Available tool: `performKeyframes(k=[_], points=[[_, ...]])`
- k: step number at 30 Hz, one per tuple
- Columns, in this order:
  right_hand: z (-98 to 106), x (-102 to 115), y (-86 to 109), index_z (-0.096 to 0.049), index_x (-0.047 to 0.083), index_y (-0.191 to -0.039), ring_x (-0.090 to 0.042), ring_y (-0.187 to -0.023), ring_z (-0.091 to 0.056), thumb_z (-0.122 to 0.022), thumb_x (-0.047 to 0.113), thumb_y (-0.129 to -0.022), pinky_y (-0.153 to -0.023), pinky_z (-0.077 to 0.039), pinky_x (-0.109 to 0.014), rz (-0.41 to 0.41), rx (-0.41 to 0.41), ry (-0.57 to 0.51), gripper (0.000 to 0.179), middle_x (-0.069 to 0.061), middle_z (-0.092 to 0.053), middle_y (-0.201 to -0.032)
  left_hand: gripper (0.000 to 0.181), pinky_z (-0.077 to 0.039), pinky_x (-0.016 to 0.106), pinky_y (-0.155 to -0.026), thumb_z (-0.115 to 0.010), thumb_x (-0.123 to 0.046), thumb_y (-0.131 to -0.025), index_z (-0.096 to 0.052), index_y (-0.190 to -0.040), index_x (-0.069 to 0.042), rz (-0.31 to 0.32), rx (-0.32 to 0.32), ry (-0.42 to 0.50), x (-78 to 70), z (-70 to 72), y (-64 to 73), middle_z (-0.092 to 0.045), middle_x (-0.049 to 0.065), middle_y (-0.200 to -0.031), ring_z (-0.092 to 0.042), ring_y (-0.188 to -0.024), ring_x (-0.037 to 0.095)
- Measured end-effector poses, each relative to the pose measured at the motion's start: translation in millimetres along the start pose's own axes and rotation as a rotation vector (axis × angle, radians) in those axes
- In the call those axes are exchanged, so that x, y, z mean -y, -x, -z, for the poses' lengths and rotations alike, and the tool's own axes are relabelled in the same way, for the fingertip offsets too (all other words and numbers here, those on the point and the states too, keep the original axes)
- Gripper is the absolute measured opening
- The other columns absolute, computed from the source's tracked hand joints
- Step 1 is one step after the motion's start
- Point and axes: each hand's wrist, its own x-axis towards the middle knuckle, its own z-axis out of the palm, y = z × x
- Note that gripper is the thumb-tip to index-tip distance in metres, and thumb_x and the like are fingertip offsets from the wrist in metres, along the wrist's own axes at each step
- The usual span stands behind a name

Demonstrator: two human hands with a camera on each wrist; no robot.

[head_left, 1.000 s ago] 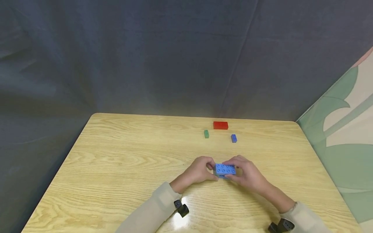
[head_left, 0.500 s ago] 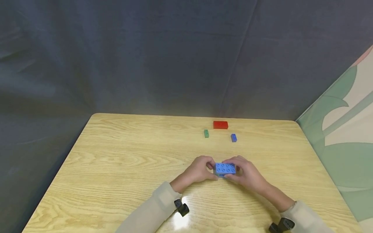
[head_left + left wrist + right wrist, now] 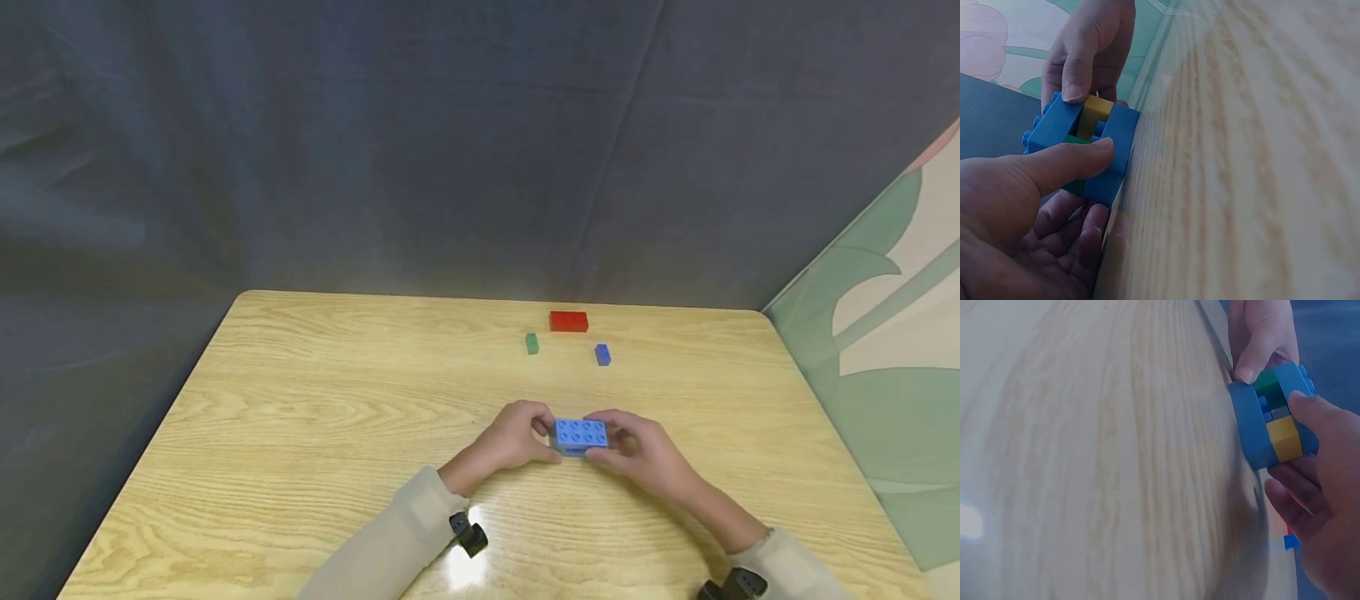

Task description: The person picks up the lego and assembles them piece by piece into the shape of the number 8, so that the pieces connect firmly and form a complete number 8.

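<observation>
On the table stands a small stack of toy building bricks (image 3: 581, 433). A studded blue brick (image 3: 1055, 124) forms its top and another blue brick (image 3: 1252, 425) its base. Between them sit a green brick (image 3: 1268, 387) at the left end and a yellow brick (image 3: 1285, 438) at the right end, with a gap in the middle. My left hand (image 3: 517, 437) pinches the stack's left end, its thumb across the near side. Around the right end, my right hand (image 3: 648, 454) holds thumb and fingers, the thumb tip at the upper blue brick. The far-side fingertips are partly hidden.
Farther back on the wooden table (image 3: 337, 375) lie a red brick (image 3: 568, 322), a small green brick (image 3: 532, 343) and a small blue brick (image 3: 602, 355). A dark curtain (image 3: 450, 150) hangs behind the table, and a patterned surface (image 3: 892, 400) borders its right side.
My right hand has shifted slightly to the right along the stack, uncovering more of the top studs. The left hand and the stack stay nearly in place.
</observation>
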Motion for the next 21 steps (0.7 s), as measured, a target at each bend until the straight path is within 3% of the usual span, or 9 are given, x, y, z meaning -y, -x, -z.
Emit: performKeyframes(k=[6, 11, 16, 21], points=[[3.3, 1.5, 0.5, -0.069, 0.005, -0.126, -0.010, -0.092, -0.070, -0.080, 0.011, -0.088, -0.083, -0.059, -0.029, -0.055, 0.049, -0.075, 0.040, -0.009, -0.072, -0.117, 0.030, -0.049, 0.020, -0.079, -0.092, -0.012, -0.074, -0.071, -0.097, -0.009, -0.004, 0.000, 0.002, -0.7, 0.0, 0.8, -0.064, -0.006, -0.092, -0.057, -0.084, 0.006], [3.6, 2.6, 1.3, -0.070, 0.005, -0.124, -0.011, -0.095, -0.069, -0.080, 0.013, -0.088, -0.088, -0.058, -0.034, -0.059, 0.049, -0.072, 0.038, -0.007, -0.072, -0.117, 0.030, -0.048, 0.020, -0.079, -0.091, -0.011, -0.075, -0.069, -0.095, -0.010, -0.013, 0.003, -0.012, -2.2, -1.3, 2.2, -0.063, -0.006, -0.091, -0.057, -0.085, 0.006], [1.8, 2.4, 0.2, -0.072, 0.010, -0.121, -0.017, -0.111, -0.067, -0.082, 0.017, -0.086, -0.100, -0.052, -0.048, -0.047, 0.036, -0.032, 0.037, 0.000, -0.073, -0.118, 0.032, -0.049, 0.021, -0.080, -0.089, -0.014, -0.078, -0.067, -0.101, -0.011, -0.006, 0.038, -0.044, -4.0, 1.5, 4.5, -0.063, -0.006, -0.094, -0.057, -0.088, 0.007], [-0.8, 1.6, -0.9, -0.073, 0.009, -0.121, -0.027, -0.116, -0.066, -0.083, 0.018, -0.085, -0.101, -0.050, -0.052, -0.041, 0.025, -0.023, 0.038, -0.002, -0.073, -0.120, 0.038, -0.050, 0.022, -0.084, -0.088, -0.021, -0.081, -0.067, -0.110, -0.011, -0.011, 0.102, -0.074, -3.2, 8.6, 4.7, -0.064, -0.006, -0.100, -0.059, -0.094, 0.008]])
